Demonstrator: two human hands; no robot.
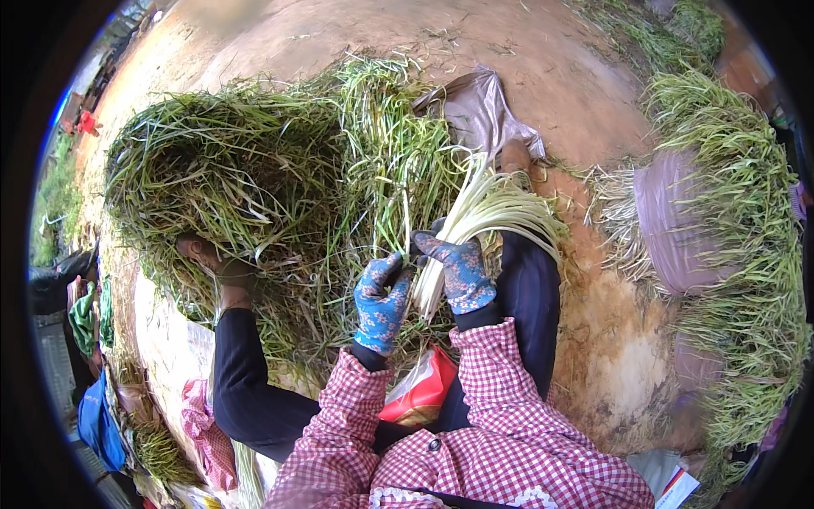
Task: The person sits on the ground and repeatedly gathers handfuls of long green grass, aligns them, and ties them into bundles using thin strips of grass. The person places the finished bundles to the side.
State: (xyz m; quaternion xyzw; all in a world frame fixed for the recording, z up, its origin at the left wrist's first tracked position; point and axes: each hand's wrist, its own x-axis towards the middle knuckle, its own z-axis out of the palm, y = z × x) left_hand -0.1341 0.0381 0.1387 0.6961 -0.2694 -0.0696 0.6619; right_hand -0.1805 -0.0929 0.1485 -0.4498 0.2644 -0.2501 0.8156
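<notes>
My right hand (459, 270), in a blue flowered glove with dark fingertips, is closed around a bundle of long pale stalks (500, 206). Their curved ends spread over my right knee, and the other ends hang below the hand. Close beside it, my left hand (381, 304), in a matching glove, has thumb and fingers pinched together at the lower end of a single thin pale-green stalk (406, 199). The fingertips of both hands nearly meet there. Directly ahead lies a loose heap of green leafy stalks (394, 127).
A large tangled pile of leaves (220, 161) covers my left foot. A purple sheet (487, 110) lies ahead. Purple-wrapped bundles of green-topped stalks (678, 220) line the right side. A red-and-white bag (424, 388) sits between my legs; a blue cloth (102, 420) lies far left.
</notes>
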